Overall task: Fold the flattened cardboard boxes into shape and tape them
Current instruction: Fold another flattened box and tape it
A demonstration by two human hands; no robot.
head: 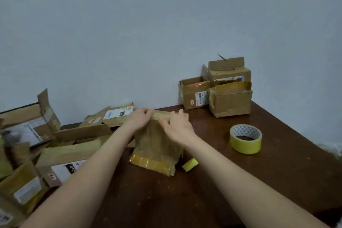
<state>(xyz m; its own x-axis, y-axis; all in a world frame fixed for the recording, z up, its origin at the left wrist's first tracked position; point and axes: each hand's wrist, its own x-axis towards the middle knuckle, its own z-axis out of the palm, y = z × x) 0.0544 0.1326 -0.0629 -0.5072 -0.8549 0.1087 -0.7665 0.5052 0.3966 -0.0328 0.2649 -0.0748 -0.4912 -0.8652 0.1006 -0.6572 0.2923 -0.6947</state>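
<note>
Gripping the cardboard box (157, 142) top: left hand (137, 119), right hand (178, 126).

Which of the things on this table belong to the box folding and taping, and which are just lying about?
Part of the job: cardboard box, gripped at its far edge by the left hand and right hand; tape roll; flattened boxes piled at the left; folded boxes by the wall.
Lying about: small yellow piece beside the box, perhaps a tape scrap.

Three folded boxes (230, 102), one tape roll (245, 139), perhaps eight flattened boxes (70, 152).
</note>
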